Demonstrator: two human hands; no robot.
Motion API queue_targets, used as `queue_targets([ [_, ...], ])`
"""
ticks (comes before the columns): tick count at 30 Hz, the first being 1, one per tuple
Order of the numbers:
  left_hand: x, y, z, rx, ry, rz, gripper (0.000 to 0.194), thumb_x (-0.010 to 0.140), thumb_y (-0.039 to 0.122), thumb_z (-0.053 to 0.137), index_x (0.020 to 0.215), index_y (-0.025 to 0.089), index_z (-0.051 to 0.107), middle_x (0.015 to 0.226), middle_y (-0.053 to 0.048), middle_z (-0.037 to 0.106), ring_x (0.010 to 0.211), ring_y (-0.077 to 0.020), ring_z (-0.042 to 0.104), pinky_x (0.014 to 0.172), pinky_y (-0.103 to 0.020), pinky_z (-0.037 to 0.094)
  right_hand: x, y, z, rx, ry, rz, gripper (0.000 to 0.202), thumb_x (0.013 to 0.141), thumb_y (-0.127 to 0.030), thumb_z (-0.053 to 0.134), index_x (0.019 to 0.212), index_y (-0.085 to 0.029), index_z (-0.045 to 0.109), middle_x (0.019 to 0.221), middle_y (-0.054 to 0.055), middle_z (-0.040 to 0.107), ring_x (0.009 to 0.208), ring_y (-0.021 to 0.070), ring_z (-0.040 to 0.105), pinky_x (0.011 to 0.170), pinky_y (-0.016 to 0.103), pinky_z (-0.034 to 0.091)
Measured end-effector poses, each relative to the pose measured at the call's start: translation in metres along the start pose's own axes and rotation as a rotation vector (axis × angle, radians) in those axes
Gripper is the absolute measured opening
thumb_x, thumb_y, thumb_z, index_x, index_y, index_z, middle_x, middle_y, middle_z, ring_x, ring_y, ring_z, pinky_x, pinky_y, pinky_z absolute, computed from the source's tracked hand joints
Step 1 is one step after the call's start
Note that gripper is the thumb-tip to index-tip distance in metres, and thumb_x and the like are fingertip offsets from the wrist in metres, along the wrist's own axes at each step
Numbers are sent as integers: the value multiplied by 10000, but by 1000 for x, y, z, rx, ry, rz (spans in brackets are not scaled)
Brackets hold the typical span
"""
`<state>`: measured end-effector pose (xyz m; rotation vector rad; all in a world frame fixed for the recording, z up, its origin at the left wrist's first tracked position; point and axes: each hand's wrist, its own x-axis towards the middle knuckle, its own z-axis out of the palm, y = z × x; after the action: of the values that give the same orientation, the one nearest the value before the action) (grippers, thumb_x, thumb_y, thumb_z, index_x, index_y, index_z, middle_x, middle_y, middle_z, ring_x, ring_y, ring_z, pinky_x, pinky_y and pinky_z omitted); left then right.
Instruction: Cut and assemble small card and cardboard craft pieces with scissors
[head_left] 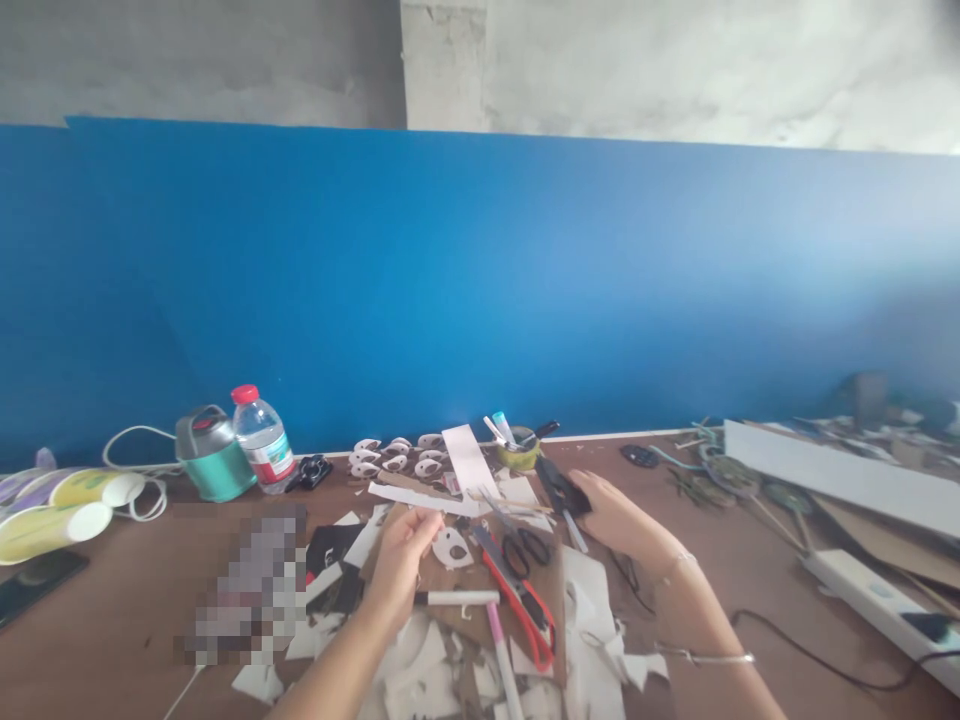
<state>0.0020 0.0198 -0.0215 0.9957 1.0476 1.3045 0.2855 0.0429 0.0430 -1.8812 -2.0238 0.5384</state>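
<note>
My left hand has its thumb and fingertips pinched on the edge of a white paper cut-out with a dark oval on it. My right hand is at the handle of a black hot glue gun, its fingers closed round it. A pale glue stick sticks out of the gun's rear end. Between the hands lie scissors with black handles and a red and black utility knife. A white marker lies nearer me, beside a pink-capped white pen.
Paper scraps cover the front middle. Several similar cut-outs stand at the back, near a yellow tape roll holding pens. A bottle and paper cups stand left. A power strip and cables lie right.
</note>
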Motion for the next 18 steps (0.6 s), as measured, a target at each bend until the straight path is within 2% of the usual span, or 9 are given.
queue_targets([
  [2, 1, -1, -1, 5, 11, 27, 298, 762, 437, 662, 636, 180, 579, 616, 31, 494, 616, -124, 425, 618, -238, 331, 2, 13, 4, -216, -59, 143, 446, 678, -69, 488, 1069, -220, 641, 1119, 117, 642, 1093, 305, 551, 841, 383, 425],
  [6, 3, -3, -1, -11, 62, 48, 293, 741, 435, 676, 641, 172, 594, 623, 23, 504, 586, -115, 408, 595, -239, 325, 5, 21, 14, -301, -107, 235, 466, 708, -79, 496, 1119, -259, 622, 1131, 132, 628, 1151, 349, 508, 837, 477, 405],
  [9, 4, -3, 0, -18, 103, 55, 307, 715, 448, 693, 637, 167, 596, 620, 23, 512, 557, -106, 390, 570, -239, 314, 4, 12, 15, -362, -90, 277, 418, 729, -117, 532, 1131, -199, 612, 1138, 180, 605, 1155, 384, 484, 858, 535, 371],
  [11, 4, -3, 1, -17, 117, 57, 320, 710, 463, 696, 635, 169, 595, 620, 25, 517, 555, -105, 389, 569, -240, 314, 2, -5, 16, -405, -19, 272, 400, 734, -111, 529, 1124, -149, 611, 1162, 207, 576, 1167, 395, 456, 902, 559, 321],
  [12, 4, -2, 1, -19, 120, 58, 328, 710, 471, 695, 632, 170, 590, 618, 27, 514, 557, -106, 390, 572, -240, 316, 0, -18, 19, -421, 31, 232, 387, 755, -113, 507, 1124, -165, 614, 1165, 184, 575, 1165, 369, 457, 935, 543, 296],
  [14, 2, 0, 2, -32, 124, 63, 341, 711, 483, 695, 626, 173, 579, 611, 31, 497, 567, -109, 394, 575, -241, 318, -4, -46, 32, -365, 180, 66, 301, 821, -130, 450, 999, -204, 681, 1115, 138, 612, 1100, 308, 509, 949, 481, 313],
  [16, 1, 1, 3, -46, 129, 61, 353, 705, 490, 699, 619, 173, 571, 603, 32, 481, 572, -112, 393, 571, -241, 313, -9, -73, 52, -244, 176, -178, 249, 858, -217, 478, 954, -235, 707, 1178, 101, 608, 1131, 266, 504, 987, 424, 316],
  [18, 0, 3, 4, -35, 163, 68, 358, 687, 497, 710, 620, 170, 582, 615, 25, 495, 581, -116, 407, 572, -241, 319, -13, -91, 75, -202, 126, -360, 224, 840, -305, 541, 951, -216, 715, 1291, 104, 565, 1265, 291, 408, 1060, 441, 252],
])
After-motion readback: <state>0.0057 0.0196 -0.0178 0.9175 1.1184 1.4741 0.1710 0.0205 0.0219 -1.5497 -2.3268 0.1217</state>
